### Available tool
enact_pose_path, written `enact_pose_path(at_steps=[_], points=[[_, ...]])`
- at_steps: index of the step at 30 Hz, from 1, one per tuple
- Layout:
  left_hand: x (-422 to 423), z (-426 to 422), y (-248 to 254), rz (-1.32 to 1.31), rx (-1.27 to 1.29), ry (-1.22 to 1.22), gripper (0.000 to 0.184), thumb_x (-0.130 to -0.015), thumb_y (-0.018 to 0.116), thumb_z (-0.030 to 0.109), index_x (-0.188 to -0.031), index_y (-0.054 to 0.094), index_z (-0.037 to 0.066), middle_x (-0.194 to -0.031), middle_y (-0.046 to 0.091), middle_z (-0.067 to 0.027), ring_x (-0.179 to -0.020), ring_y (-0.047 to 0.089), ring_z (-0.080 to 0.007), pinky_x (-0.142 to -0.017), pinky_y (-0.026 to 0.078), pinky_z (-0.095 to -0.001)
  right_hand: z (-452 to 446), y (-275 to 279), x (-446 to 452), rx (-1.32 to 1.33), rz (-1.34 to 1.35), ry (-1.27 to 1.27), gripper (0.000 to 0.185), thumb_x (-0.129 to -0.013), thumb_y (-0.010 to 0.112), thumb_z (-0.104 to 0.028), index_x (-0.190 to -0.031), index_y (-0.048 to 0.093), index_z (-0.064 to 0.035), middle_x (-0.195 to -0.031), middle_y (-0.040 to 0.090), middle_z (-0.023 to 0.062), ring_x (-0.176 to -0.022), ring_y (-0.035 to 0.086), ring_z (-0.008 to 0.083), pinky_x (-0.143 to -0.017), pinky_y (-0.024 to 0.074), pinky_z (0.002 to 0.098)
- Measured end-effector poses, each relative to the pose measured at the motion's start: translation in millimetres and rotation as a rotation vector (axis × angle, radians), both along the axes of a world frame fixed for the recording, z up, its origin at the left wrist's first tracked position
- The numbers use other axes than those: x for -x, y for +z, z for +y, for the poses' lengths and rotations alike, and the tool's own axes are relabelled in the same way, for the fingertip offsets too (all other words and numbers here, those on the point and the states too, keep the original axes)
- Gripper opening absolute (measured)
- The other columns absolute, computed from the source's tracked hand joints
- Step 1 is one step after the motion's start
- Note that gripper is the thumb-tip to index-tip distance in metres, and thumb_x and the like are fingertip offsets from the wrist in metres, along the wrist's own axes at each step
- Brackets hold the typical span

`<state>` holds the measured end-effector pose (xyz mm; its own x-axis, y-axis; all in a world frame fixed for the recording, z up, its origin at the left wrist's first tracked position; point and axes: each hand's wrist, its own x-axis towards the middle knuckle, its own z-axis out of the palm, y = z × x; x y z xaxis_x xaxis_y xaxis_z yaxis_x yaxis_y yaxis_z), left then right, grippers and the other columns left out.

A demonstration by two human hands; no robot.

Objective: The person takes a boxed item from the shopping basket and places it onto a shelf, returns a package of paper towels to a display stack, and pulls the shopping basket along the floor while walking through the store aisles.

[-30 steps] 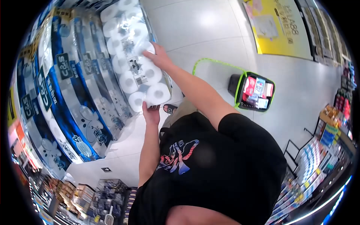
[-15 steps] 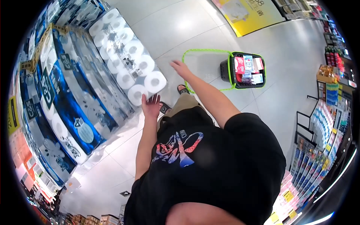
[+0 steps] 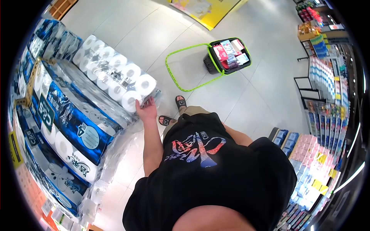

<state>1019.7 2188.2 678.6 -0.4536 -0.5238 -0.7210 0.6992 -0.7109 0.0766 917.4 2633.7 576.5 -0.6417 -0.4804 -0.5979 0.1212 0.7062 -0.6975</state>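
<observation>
A clear-wrapped pack of toilet paper rolls (image 3: pixel 115 73) lies at the upper left, roll ends facing up. My left hand (image 3: pixel 146 111) is at its near corner, thumb apart and fingers stretched along the edge. It appears to touch the wrap; a firm grip does not show. My right forearm (image 3: pixel 237 135) comes out beside the black shirt, and its hand is hidden behind my body. Beyond my feet, a black shopping basket (image 3: pixel 210 63) with a long green handle stands on the floor, holding several small packets (image 3: pixel 228 52).
Blue-and-white tissue packs (image 3: pixel 73 115) are stacked high along the left. A yellow floor poster (image 3: pixel 216 15) lies at the top. Display shelves (image 3: pixel 327 81) curve down the right side, with pink packages (image 3: pixel 312 150) stacked at the lower right.
My left hand has come to the near corner of the toilet paper pack. My right hand, stretched forward before, has drawn back out of sight. The view has shifted.
</observation>
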Motion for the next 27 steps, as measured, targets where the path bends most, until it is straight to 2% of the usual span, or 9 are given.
enact_pose_path(at_steps=[1, 6, 10, 12, 16, 20, 23, 25, 27], points=[[1, -2, 0, 0.006, 0.004, -0.015, 0.061, -0.078, 0.065, 0.03, -0.126, 0.035, 0.005, -0.12, 0.039, -0.0096, -0.111, 0.041, -0.0277, -0.098, 0.037, -0.0444, 3, -9, 0, 0.004, 0.006, -0.015, 0.042, -0.071, 0.063, -0.035, -0.084, 0.064, 0.0041, -0.08, 0.065, 0.0198, -0.071, 0.064, 0.0304, -0.066, 0.0486, 0.0382], [-5, -20, -12, 0.032, -0.011, 0.018, 0.062, -0.077, 0.066, 0.031, -0.125, 0.037, 0.005, -0.122, 0.038, -0.011, -0.11, 0.042, -0.0268, -0.096, 0.038, -0.0432, 0, -56, 50, -0.428, 0.001, 0.375, 0.042, -0.071, 0.061, -0.037, -0.088, 0.066, 0.0004, -0.09, 0.063, 0.0231, -0.084, 0.064, 0.0317, -0.071, 0.0479, 0.0388], [-6, -16, -19, -0.013, -0.01, 0.029, 0.066, -0.077, 0.066, 0.033, -0.125, 0.035, 0.001, -0.122, 0.038, -0.012, -0.11, 0.043, -0.0271, -0.096, 0.039, -0.0422, -58, -29, 92, -0.406, 0.06, 0.374, 0.039, -0.07, 0.06, -0.034, -0.091, 0.067, -0.0021, -0.094, 0.063, 0.0222, -0.091, 0.062, 0.0319, -0.076, 0.0477, 0.0377], [-4, -13, -18, -0.031, 0.014, 0.032, 0.068, -0.077, 0.066, 0.034, -0.125, 0.034, -0.001, -0.122, 0.038, -0.0127, -0.11, 0.043, -0.0273, -0.096, 0.039, -0.0418, -93, -22, 106, -0.376, 0.165, 0.388, 0.041, -0.07, 0.061, -0.029, -0.101, 0.063, -0.0013, -0.092, 0.065, 0.0164, -0.086, 0.062, 0.0258, -0.078, 0.0484, 0.0327], [-1, -8, -23, -0.15, 0.059, 0.039, 0.074, -0.077, 0.067, 0.039, -0.125, 0.032, -0.004, -0.12, 0.04, -0.0143, -0.108, 0.045, -0.0276, -0.096, 0.039, -0.0414, -150, 24, 123, -0.242, 0.128, 0.374, 0.042, -0.069, 0.06, -0.028, -0.101, 0.063, -0.0003, -0.098, 0.064, 0.0183, -0.092, 0.061, 0.0302, -0.081, 0.0476, 0.0344], [0, 3, -27, -0.189, 0.112, 0.05, 0.074, -0.078, 0.066, 0.041, -0.127, 0.031, -0.002, -0.124, 0.039, -0.0158, -0.111, 0.046, -0.0279, -0.097, 0.038, -0.0418, -173, 7, 154, -0.231, 0.1, 0.428, 0.043, -0.069, 0.059, -0.028, -0.101, 0.063, -0.0001, -0.1, 0.063, 0.0193, -0.093, 0.06, 0.0305, -0.082, 0.0469, 0.0337], [-2, 20, -29, -0.333, 0.153, 0.06, 0.064, -0.083, 0.06, 0.037, -0.129, 0.032, 0.001, -0.128, 0.04, -0.0152, -0.116, 0.045, -0.0291, -0.098, 0.038, -0.0419, -190, -7, 182, -0.247, 0.012, 0.41, 0.042, -0.07, 0.059, -0.025, -0.103, 0.062, 0.0008, -0.097, 0.063, 0.0197, -0.091, 0.061, 0.0301, -0.08, 0.0472, 0.034], [-14, 39, -48, -0.398, 0.245, -0.171, 0.054, -0.089, 0.052, 0.031, -0.13, 0.032, 0.004, -0.131, 0.041, -0.0138, -0.119, 0.043, -0.0307, -0.099, 0.038, -0.0421, -198, -47, 197, -0.178, 0.11, 0.218, 0.041, -0.07, 0.06, -0.023, -0.102, 0.061, 0.0024, -0.095, 0.063, 0.0216, -0.09, 0.062, 0.0298, -0.079, 0.0473, 0.0346], [-13, 65, -41, -0.492, 0.124, -0.296, 0.05, -0.09, 0.049, 0.028, -0.131, 0.033, 0.005, -0.131, 0.044, -0.0124, -0.119, 0.043, -0.0315, -0.098, 0.038, -0.0423, -211, -71, 209, -0.118, 0.087, 0.201, 0.045, -0.069, 0.062, -0.022, -0.106, 0.058, 0.0038, -0.096, 0.062, 0.0225, -0.091, 0.061, 0.0308, -0.081, 0.0465, 0.0357]])
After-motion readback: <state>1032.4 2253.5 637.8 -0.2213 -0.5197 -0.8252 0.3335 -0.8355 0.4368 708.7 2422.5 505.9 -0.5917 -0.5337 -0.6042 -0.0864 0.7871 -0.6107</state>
